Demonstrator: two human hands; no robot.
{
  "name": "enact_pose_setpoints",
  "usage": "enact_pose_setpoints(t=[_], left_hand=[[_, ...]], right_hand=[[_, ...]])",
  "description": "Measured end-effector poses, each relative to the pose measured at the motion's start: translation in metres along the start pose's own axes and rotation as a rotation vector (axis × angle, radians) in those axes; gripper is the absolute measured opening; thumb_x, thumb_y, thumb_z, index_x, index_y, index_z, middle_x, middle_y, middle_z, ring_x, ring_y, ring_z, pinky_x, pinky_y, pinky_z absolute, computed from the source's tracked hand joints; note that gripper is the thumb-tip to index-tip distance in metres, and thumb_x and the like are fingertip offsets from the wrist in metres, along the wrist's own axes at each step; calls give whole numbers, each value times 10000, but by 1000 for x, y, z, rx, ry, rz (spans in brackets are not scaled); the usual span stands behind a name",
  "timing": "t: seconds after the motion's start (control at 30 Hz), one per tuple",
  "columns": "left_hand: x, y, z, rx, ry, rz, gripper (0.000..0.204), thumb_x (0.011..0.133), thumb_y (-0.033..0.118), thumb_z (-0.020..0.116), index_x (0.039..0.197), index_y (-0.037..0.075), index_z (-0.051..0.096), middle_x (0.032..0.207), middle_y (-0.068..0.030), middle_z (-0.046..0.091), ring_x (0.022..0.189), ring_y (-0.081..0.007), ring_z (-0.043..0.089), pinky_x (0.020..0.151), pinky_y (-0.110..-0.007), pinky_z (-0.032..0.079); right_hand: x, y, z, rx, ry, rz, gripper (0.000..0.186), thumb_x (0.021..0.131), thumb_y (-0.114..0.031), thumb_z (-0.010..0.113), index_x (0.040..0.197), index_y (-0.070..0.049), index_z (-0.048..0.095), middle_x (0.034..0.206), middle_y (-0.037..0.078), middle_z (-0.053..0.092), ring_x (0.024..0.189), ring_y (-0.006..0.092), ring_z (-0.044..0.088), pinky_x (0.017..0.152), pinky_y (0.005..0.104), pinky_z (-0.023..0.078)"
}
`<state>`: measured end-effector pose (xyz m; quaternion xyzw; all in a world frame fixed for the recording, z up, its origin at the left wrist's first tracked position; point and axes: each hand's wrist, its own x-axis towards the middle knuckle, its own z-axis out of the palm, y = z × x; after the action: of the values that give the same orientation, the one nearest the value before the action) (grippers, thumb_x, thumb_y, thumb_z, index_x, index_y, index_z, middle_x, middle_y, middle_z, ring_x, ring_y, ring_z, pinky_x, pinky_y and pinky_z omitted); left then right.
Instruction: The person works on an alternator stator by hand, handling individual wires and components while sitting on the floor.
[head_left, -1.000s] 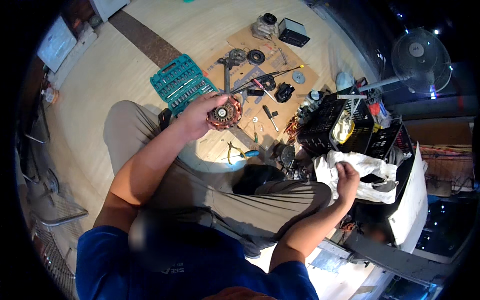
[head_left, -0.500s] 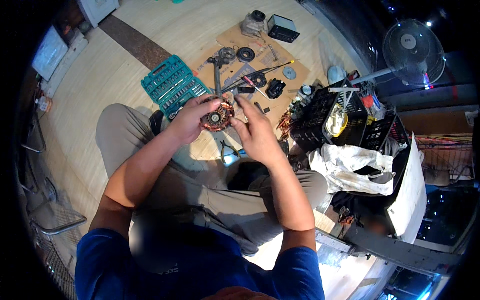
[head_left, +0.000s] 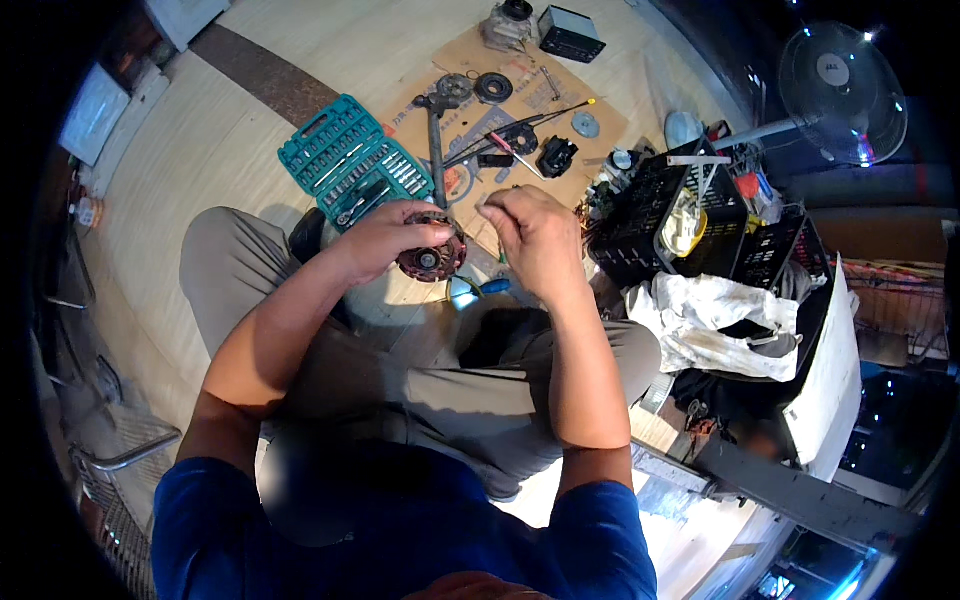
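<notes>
My left hand [head_left: 388, 240] is closed around the edge of a round, copper-wound motor part [head_left: 433, 262], thumb on top. A round metal hub shows at the part's middle. To the right of it and apart from it is my right hand [head_left: 535, 232], its thumb and fingertips pinched together. Whatever may be between those fingertips is too small to make out. Below the hands, on the floor between my legs, lies a tool with a blue handle [head_left: 493, 287]. Beyond the hands, a hammer [head_left: 437, 150] lies on a cardboard sheet [head_left: 410, 130].
A green socket set case [head_left: 300, 150] lies open at the left. On the cardboard are a red-handled screwdriver [head_left: 512, 152], a black ring [head_left: 493, 88] and a grey disc [head_left: 586, 124]. Black crates [head_left: 640, 215] with a white cloth [head_left: 715, 325] and a fan [head_left: 840, 95] stand at the right.
My right hand has come off the motor part and moved to the right, its fingers now curled into a pinch. My left hand still holds the part, now tilted differently and slightly lower.
</notes>
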<state>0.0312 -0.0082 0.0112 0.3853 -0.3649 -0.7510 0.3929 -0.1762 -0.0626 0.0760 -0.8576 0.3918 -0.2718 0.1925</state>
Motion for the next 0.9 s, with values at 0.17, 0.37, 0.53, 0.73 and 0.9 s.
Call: enact_pose_setpoints(t=[0.17, 0.37, 0.53, 0.73, 0.9], left_hand=[[1, 3, 6, -166, 25, 5, 297, 864, 215, 645, 1052, -12, 603, 943, -101, 673, 839, -148, 650, 776, -281, 520], [8, 0, -9, -401, 232, 242, 266, 916, 174, 578, 1155, 58, 565, 1047, -81, 661, 908, -185, 667, 818, -338, 553], [9, 2, -2, -483, 287, 195, 267, 914, 183, 584, 1146, 52, 570, 1043, -82, 664, 906, -182, 667, 787, -327, 555], [15, -12, 3, -111, 508, 289, 292, 883, 245, 636, 1083, 34, 610, 958, -79, 680, 790, -162, 666, 719, -292, 544], [6, -3, 9, 736, 365, 116, 333, 801, 270, 712, 1003, 10, 667, 849, -115, 688, 708, -156, 648, 693, -273, 508]], right_hand=[[-6, 33, -5, -58, -67, 136, 130, 845, -148, 663, 864, -19, 658, 781, 178, 631, 737, 355, 626, 641, 384, 491], [-25, 33, -37, 131, -416, 201, 135, 861, -138, 652, 874, -4, 652, 668, 172, 587, 607, 315, 575, 607, 353, 465], [-35, 19, -47, 147, -583, 135, 89, 823, -129, 671, 863, -49, 669, 736, 165, 631, 671, 329, 612, 625, 369, 478], [-35, 3, -77, 277, -401, 114, 111, 794, -108, 702, 842, -17, 661, 714, 151, 633, 655, 299, 627, 599, 330, 479], [-30, 3, -80, 149, -66, -6, 103, 783, -104, 711, 814, -14, 671, 756, 123, 658, 695, 288, 649, 608, 338, 499]])
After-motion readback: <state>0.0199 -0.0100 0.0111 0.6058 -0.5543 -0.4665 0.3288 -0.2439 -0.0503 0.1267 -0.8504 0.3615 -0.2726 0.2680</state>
